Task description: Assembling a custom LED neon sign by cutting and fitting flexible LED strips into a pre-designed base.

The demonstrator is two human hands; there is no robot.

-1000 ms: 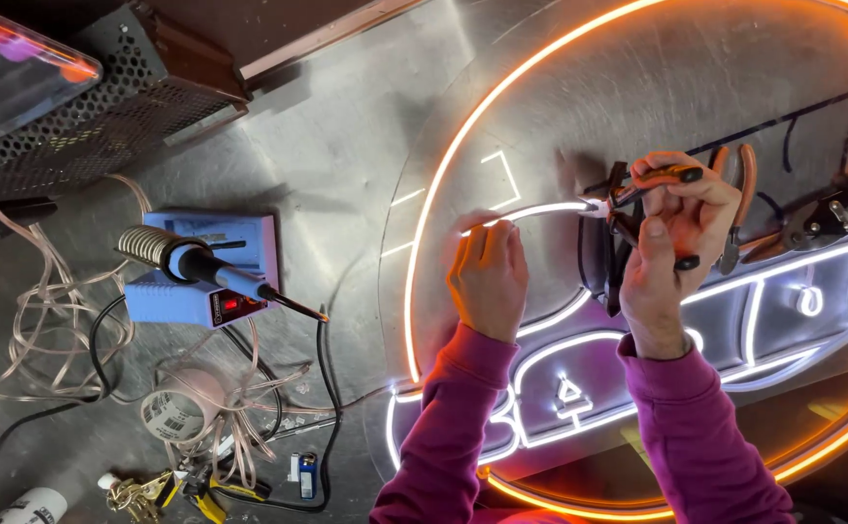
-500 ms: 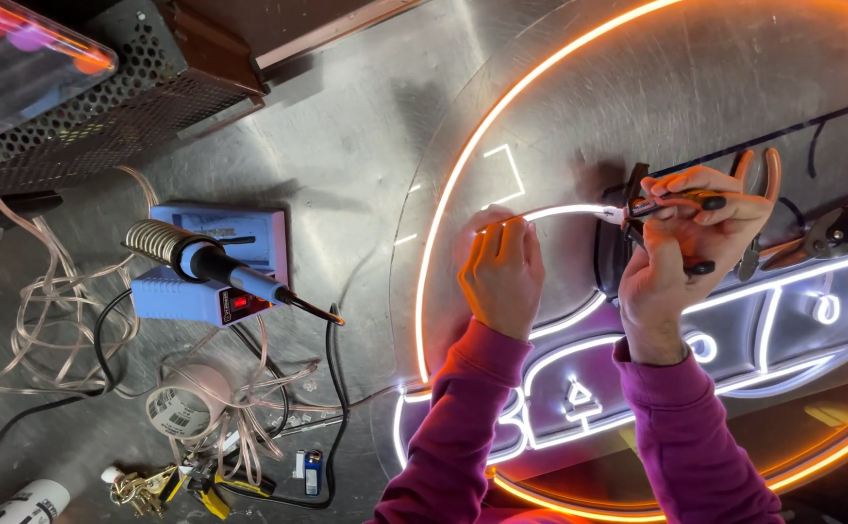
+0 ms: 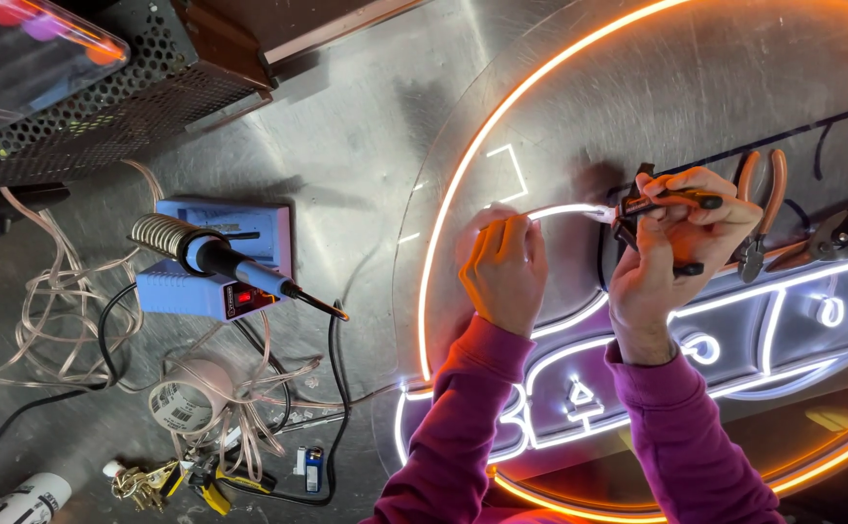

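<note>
Fingers of the left hand (image 3: 503, 272) are pinched together on a glowing white strip (image 3: 565, 211), a short lit piece curving from that hand across to the right hand (image 3: 671, 247), whose fingers are clamped round a small black tool with orange grips (image 3: 659, 206) set against the strip's far end. Strip and hands sit near the middle of the view, inside a big orange ring of light (image 3: 463, 184) on the round sign panel (image 3: 734, 87); white lit outlines (image 3: 725, 330) run at about five o'clock from the hands. It looks like a light, soft thing that bends readily (the arc between the hands says as much), and I would judge it easy to kink or tear at the cut end, so a hold close behind that end, as the left hand has it, seems sensible. At three o'clock from the right hand lie orange-handled pliers (image 3: 759, 209). Well apart at nine o'clock stands a blue soldering station (image 3: 225, 257) with its iron (image 3: 239, 267) resting in the coil, loose clear wire (image 3: 74, 320) sprawled round it on the metal table (image 3: 346, 126).
</note>
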